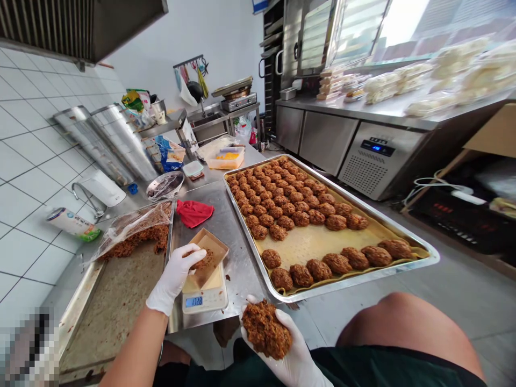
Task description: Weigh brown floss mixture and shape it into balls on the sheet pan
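Observation:
My right hand (288,344), in a white glove, holds a large rough lump of brown shredded mixture (266,330) in its curled fingers, near the table's front edge. My left hand (177,274), also gloved, reaches into a small brown paper box (215,250). Its fingers are closed on a small piece of brown mixture (198,260), partly hidden by them. Crumbs lie in the box, which rests on a kitchen scale (205,301) with a lit display. Right of the scale, a large tray (308,236) lined with paper carries rows of round brown balls (278,199).
To the left, a metal tray (121,301) holds loose brown mixture (139,236) partly under plastic film. A red cloth (195,213) lies behind the scale. Farther back are a foil-like covered bowl (165,185) and a plastic container (228,157) with yellow contents.

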A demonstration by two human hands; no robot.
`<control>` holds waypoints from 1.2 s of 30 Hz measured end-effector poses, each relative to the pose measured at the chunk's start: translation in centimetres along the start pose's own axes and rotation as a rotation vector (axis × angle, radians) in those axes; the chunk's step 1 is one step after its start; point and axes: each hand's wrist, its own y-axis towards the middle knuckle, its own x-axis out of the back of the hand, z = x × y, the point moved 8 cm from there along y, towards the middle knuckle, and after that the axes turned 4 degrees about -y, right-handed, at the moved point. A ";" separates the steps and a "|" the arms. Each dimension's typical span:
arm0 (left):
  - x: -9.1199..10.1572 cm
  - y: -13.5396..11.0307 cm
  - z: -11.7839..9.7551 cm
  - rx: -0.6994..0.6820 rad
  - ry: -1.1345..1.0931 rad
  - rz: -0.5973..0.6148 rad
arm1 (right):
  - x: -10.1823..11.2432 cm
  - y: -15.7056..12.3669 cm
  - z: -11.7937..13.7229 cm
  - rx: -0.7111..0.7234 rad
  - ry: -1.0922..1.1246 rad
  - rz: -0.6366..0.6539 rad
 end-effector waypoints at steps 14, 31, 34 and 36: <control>-2.5 -1.3 0.1 -0.210 0.366 0.022 | 0.1 0.2 -0.6 -0.021 0.027 -0.003; -2.5 -1.0 -1.0 -0.269 0.658 0.617 | 0.9 0.1 -0.3 -0.007 0.082 -0.033; -1.8 -1.3 -1.8 -0.247 0.553 0.486 | 0.7 0.1 -0.4 -0.013 0.084 -0.019; -1.4 -1.4 -2.1 -0.200 0.384 0.342 | 0.4 0.1 -0.4 -0.012 0.074 0.003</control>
